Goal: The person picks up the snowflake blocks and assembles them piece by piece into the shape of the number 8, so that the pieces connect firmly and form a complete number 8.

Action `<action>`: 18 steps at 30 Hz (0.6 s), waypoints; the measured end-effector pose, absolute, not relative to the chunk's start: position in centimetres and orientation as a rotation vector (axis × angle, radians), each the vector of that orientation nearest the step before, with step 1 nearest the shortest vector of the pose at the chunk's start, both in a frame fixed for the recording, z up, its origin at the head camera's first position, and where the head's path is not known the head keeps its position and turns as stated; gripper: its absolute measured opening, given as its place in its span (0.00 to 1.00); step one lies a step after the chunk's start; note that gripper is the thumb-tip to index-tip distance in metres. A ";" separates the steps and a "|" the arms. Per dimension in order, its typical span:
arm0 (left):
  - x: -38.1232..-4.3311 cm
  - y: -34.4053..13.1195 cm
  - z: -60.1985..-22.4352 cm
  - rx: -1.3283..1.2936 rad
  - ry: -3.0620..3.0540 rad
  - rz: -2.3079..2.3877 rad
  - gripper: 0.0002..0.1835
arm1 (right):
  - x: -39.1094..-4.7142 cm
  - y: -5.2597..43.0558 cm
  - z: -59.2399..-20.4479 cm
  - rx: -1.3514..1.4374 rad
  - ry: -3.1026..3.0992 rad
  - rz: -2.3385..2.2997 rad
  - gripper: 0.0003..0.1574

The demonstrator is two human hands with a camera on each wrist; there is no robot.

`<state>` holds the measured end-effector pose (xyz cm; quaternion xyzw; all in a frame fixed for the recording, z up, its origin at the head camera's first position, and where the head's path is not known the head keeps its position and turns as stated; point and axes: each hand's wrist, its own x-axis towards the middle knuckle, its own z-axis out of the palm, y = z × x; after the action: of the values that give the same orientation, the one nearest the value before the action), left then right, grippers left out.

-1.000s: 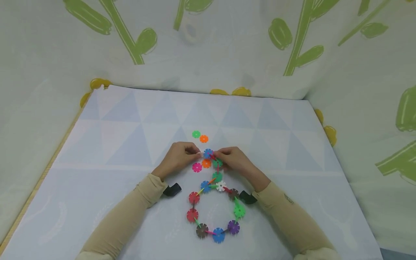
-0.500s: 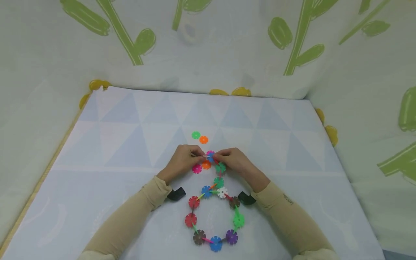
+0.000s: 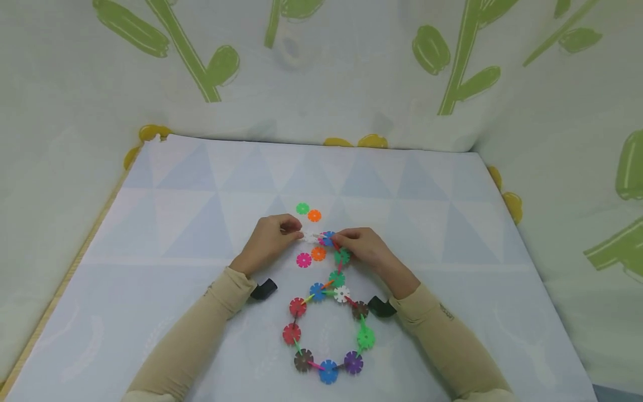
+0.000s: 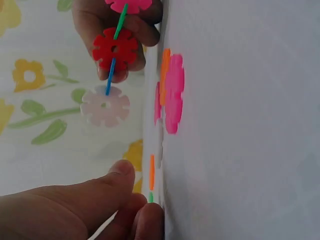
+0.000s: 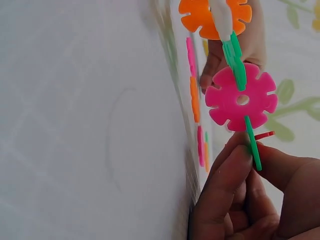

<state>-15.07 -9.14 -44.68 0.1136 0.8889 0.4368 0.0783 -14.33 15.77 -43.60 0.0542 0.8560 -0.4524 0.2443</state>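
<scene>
My right hand [image 3: 366, 245] pinches the upper end of a chain of slotted plastic snowflake discs [image 5: 241, 100]. Beyond its fingertips in the left wrist view, a red disc [image 4: 115, 49], an edge-on blue disc [image 4: 110, 75] and a white disc [image 4: 105, 106] are joined in line. The white disc sticks out at the chain's end. My left hand [image 3: 271, 239] is just left of that disc, fingers loosely bent, with a visible gap to it in the left wrist view. From the right hand, green discs [image 3: 336, 278] lead down to a ring of joined discs [image 3: 329, 372] on the table.
Loose discs lie around the hands: green [image 3: 302, 208] and orange [image 3: 314, 215] behind, pink [image 3: 303, 260] and another orange one in front. The white patterned tabletop [image 3: 191, 312] meets a leaf-printed cloth wall [image 3: 321, 84] at the back.
The left hand brought the white disc right to the blue disc, then drew back to the left. The white disc now stays on the chain. The right hand keeps its pinch; the ring shifted slightly.
</scene>
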 end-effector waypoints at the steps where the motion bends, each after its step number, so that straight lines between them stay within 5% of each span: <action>1: -15.2 -9.3 -44.7 0.333 2.665 1.288 0.11 | -14.3 15.8 -43.6 0.146 2.335 -1.234 0.24; 7: -16.0 -8.9 -44.7 0.403 2.655 1.144 0.18 | -14.4 16.0 -43.5 0.145 2.326 -1.242 0.24; 18: -16.2 -7.2 -44.3 0.398 2.628 1.072 0.17 | -14.2 15.8 -43.7 0.150 2.318 -1.259 0.23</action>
<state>-16.16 -7.21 -44.33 0.1376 0.9083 0.3704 0.1373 -14.19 15.83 -43.69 0.0550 0.8501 -0.4617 0.2473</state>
